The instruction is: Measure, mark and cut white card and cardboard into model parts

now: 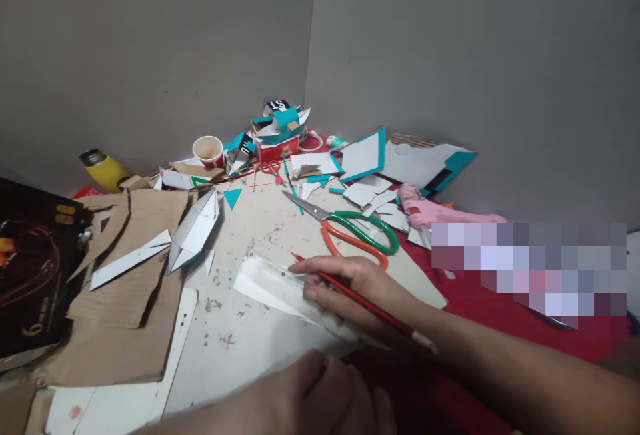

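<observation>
My right hand is closed round a red pencil, whose tip points away to the upper left. The index finger stretches along it, just above a curved white card strip. In the foreground my left hand, slightly blurred, has its fingers curled near the strip's close end; what they hold is hidden. Scissors with one green and one orange handle lie with their blades parted, beyond my right hand. A folded white paper boat rests on the left.
Brown cardboard sheets and a dark box fill the left. Along the wall stand a yellow bottle, a paper cup and a teal-and-white boat model. A pink glue gun and white card scraps lie right.
</observation>
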### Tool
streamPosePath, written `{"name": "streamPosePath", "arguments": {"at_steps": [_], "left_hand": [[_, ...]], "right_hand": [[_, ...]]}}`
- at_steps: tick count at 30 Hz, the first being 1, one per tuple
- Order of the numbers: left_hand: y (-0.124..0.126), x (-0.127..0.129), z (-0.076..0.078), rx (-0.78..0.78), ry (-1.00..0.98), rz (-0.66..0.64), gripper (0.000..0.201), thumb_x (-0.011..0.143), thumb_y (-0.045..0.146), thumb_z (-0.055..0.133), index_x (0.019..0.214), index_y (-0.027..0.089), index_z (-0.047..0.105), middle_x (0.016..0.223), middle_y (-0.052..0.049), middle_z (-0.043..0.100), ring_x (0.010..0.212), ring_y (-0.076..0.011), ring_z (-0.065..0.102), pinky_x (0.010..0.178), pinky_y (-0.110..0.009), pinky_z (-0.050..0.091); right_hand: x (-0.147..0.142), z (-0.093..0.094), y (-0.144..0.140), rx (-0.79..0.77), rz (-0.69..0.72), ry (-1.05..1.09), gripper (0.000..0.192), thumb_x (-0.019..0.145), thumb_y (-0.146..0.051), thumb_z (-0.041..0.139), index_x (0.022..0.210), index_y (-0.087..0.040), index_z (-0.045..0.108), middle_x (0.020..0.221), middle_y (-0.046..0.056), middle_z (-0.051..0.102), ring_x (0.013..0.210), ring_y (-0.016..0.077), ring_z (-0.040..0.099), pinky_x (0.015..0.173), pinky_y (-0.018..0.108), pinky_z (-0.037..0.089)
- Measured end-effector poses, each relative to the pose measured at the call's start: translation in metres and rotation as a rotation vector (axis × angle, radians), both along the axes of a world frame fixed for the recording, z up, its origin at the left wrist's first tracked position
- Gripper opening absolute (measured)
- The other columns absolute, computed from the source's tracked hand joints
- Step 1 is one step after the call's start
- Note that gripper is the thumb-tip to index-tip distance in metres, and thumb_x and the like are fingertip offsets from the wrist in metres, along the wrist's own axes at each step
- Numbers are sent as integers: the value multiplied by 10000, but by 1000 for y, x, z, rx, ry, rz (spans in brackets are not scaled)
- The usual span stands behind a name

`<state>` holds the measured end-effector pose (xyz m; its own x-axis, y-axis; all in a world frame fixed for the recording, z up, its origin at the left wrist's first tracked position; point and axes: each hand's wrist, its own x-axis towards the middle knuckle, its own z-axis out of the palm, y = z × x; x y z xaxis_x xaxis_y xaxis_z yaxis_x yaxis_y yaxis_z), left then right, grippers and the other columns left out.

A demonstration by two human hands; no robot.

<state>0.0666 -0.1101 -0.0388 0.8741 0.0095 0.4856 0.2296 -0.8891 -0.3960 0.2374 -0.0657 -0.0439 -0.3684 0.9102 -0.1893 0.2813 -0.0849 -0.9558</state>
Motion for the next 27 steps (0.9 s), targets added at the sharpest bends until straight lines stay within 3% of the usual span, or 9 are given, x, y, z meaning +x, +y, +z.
{"name": "streamPosePath", "arguments": {"at_steps": [4, 6, 8, 11, 13, 14, 16, 21, 27], "left_hand": [[1, -2, 13, -176, -43, 111, 146, 895, 188, 509, 957, 157, 638, 712, -15, 674, 621, -134, 608, 578, -246, 490], [8, -9, 31, -358, -199, 269, 170, 915, 195, 455, 917, 185, 625, 634, 0, 646, 539, -129, 580, 540, -244, 471], [23, -22, 52, -428, -244, 340, 176, 911, 178, 472, 1023, 189, 607, 790, -21, 708, 650, -137, 642, 605, -243, 489], [56, -44, 73, -522, -211, 796, 258, 872, 441, 536, 984, 226, 624, 822, -32, 711, 583, -170, 631, 501, -268, 419], [77, -55, 72, -621, 71, 1151, 422, 815, 597, 514, 955, 212, 617, 707, -48, 680, 540, -227, 607, 479, -297, 365], [85, -59, 68, -692, 201, 1252, 465, 804, 635, 490, 924, 203, 609, 672, -59, 662, 553, -251, 606, 484, -305, 348], [95, -65, 56, -873, 315, 1258, 519, 779, 691, 468, 867, 196, 595, 702, -75, 659, 630, -266, 615, 524, -311, 356], [93, -68, 30, -1129, 140, 1118, 411, 750, 617, 550, 794, 210, 581, 730, -17, 636, 676, -204, 570, 591, -292, 377], [81, -61, 28, -1153, -18, 1048, 386, 757, 453, 569, 1050, 202, 575, 866, -22, 625, 695, -178, 564, 646, -304, 426]], "right_hand": [[-3, -8, 2, 253, 111, -68, 292, 827, -233, 563, 1075, -190, 711, 722, -1, 585, 635, 131, 527, 581, 239, 427], [-1, -3, 6, 279, 34, -43, 310, 815, -203, 553, 1078, -180, 716, 679, -2, 579, 614, 137, 530, 588, 254, 433], [4, 7, 10, 298, -153, 40, 316, 822, -222, 578, 1108, -180, 704, 739, 16, 614, 662, 148, 563, 629, 271, 457], [15, 20, 15, 372, -393, 228, 345, 813, -242, 615, 1150, -196, 672, 823, 15, 612, 679, 134, 571, 628, 271, 470], [20, 25, 16, 408, -482, 340, 362, 807, -240, 625, 1165, -194, 655, 832, 4, 589, 638, 108, 547, 587, 260, 466], [21, 26, 16, 413, -497, 374, 370, 806, -237, 626, 1171, -189, 649, 836, 1, 580, 623, 98, 533, 570, 255, 461], [20, 26, 15, 412, -492, 406, 380, 801, -230, 629, 1177, -178, 643, 832, -2, 570, 606, 85, 511, 546, 244, 449], [18, 28, 13, 411, -419, 386, 397, 812, -233, 611, 1201, -158, 630, 842, 3, 562, 629, 88, 497, 555, 245, 455], [19, 24, 16, 423, -399, 381, 408, 804, -244, 605, 1200, -144, 624, 814, 0, 561, 619, 95, 502, 541, 246, 462]]}}
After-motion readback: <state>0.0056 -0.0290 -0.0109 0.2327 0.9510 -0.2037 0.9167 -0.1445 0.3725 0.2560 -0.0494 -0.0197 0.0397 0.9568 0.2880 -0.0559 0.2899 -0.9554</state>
